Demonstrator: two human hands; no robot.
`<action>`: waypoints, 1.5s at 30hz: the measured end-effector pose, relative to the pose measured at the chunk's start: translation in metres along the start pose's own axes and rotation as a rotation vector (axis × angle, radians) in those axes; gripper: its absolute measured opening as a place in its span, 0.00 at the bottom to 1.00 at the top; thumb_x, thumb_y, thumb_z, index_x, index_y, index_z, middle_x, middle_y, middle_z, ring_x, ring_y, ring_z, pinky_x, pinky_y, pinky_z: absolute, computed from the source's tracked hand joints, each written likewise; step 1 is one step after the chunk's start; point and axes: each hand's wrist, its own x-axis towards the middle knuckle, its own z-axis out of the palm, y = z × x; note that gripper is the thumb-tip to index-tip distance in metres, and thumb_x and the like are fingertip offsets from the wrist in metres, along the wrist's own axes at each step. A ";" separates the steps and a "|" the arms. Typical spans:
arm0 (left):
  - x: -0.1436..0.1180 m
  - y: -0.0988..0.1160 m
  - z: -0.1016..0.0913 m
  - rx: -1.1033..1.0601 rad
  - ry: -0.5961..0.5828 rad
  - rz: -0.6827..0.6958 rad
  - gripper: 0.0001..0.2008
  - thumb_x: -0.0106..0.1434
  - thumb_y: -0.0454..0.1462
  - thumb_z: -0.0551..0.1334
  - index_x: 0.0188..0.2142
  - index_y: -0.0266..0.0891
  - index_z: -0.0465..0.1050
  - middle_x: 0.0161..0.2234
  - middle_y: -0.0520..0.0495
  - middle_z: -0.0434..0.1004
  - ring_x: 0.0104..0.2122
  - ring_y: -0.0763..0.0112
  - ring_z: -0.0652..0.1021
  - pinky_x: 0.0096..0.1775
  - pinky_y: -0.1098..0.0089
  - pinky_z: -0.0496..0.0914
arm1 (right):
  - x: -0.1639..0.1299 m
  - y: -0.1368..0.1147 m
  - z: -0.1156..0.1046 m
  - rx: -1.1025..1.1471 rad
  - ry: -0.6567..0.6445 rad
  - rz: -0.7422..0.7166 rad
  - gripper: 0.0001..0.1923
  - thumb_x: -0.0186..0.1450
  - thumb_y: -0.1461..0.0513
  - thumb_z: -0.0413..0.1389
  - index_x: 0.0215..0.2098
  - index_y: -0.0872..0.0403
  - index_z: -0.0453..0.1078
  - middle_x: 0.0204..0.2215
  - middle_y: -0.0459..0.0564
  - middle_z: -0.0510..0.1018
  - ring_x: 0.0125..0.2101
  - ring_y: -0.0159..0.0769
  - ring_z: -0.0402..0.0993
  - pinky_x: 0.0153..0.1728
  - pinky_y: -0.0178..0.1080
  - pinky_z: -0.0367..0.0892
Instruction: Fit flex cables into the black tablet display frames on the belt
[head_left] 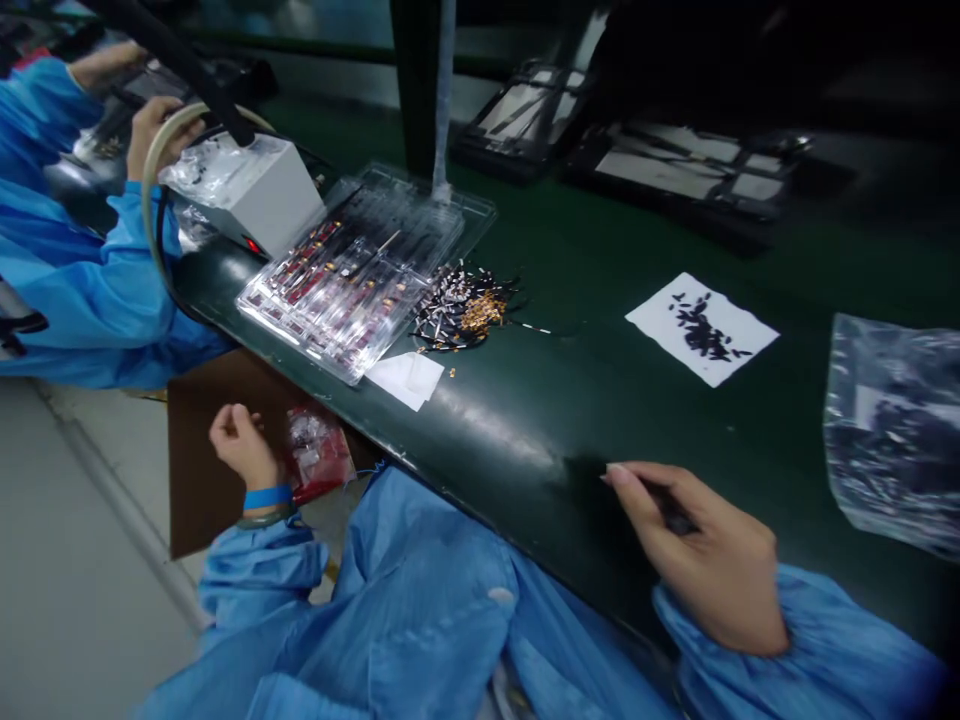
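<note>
My right hand (705,555) rests low over the green bench top, thumb and forefinger pinched together. A tiny pale tip pokes out past them; its kind is too small to tell. Off the bench's near edge, my left hand (244,445) hangs above a cardboard box (199,460), its fingertips closed. Whatever they may hold cannot be made out. Small black pieces (701,330) lie on a white paper sheet (651,313) beyond my right hand. A pile of short black wires (457,305) with white and brass-coloured parts sits beside a clear plastic tray (349,345).
A clear bag of dark pieces (896,450) lies far right. A folded white paper (412,378) touches the tray's corner. Behind stand a white box-shaped device (274,195) and black trays (660,165). A co-worker's hand (154,135) is at far left. Red-and-clear packets (322,455) fill part of the cardboard box.
</note>
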 end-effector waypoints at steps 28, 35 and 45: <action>-0.102 0.155 0.118 -0.004 -1.125 0.212 0.05 0.64 0.37 0.57 0.34 0.39 0.69 0.24 0.52 0.64 0.25 0.72 0.70 0.39 0.61 0.73 | 0.012 -0.011 0.000 0.189 -0.035 -0.177 0.07 0.67 0.65 0.54 0.33 0.53 0.72 0.24 0.45 0.78 0.23 0.29 0.76 0.25 0.30 0.69; -0.187 0.129 0.075 -0.110 -1.792 -0.709 0.10 0.59 0.41 0.66 0.33 0.37 0.71 0.19 0.58 0.51 0.18 0.80 0.56 0.21 0.75 0.61 | 0.015 -0.029 -0.002 0.284 0.113 -0.125 0.06 0.67 0.66 0.55 0.39 0.53 0.73 0.29 0.48 0.80 0.28 0.31 0.78 0.30 0.31 0.73; -0.217 0.107 0.058 0.212 -1.783 0.337 0.06 0.63 0.40 0.56 0.30 0.42 0.66 0.27 0.49 0.69 0.27 0.69 0.70 0.32 0.68 0.66 | 0.014 -0.035 0.023 -0.111 0.111 -0.294 0.11 0.69 0.67 0.50 0.41 0.58 0.76 0.35 0.53 0.83 0.33 0.34 0.79 0.36 0.34 0.74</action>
